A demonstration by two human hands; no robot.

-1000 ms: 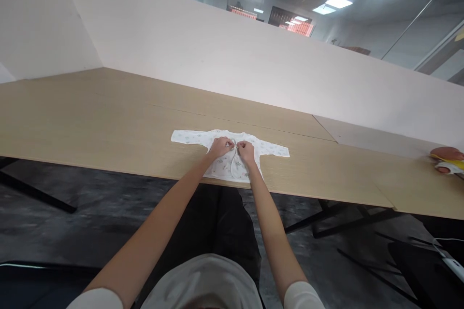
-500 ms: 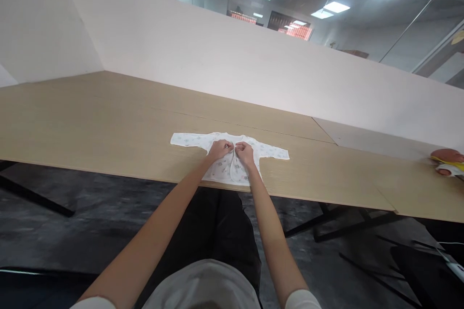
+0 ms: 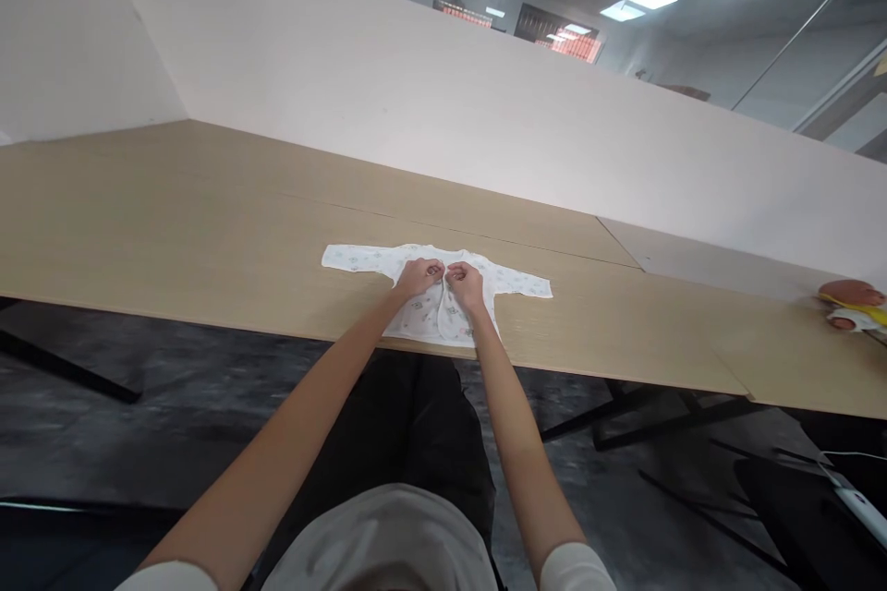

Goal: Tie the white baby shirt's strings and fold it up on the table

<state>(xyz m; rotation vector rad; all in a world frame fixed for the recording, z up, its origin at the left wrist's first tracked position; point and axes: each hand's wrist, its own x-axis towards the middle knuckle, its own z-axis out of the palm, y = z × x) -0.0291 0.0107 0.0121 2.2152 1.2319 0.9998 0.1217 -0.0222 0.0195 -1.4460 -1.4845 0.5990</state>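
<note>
A small white long-sleeved garment (image 3: 424,325) with a faint printed pattern lies flat on the wooden table, its sleeves spread to both sides. My left hand (image 3: 419,277) pinches at the upper front of it, left of the centre opening. Close beside it, my right hand (image 3: 466,284) pinches the cloth on the other side of that opening. Both sets of fingertips nearly meet near the neckline, and the bit of cloth between them is too small to make out clearly.
The long wooden table (image 3: 173,212) runs along a white wall (image 3: 388,111) with glass above. A doll (image 3: 856,305) in yellow and white lies at the far right. A black chair (image 3: 790,508) stands below, on the right.
Both hands stay at the garment's front opening, with the fingertips slightly shifted. The camera view has tilted down a little.
</note>
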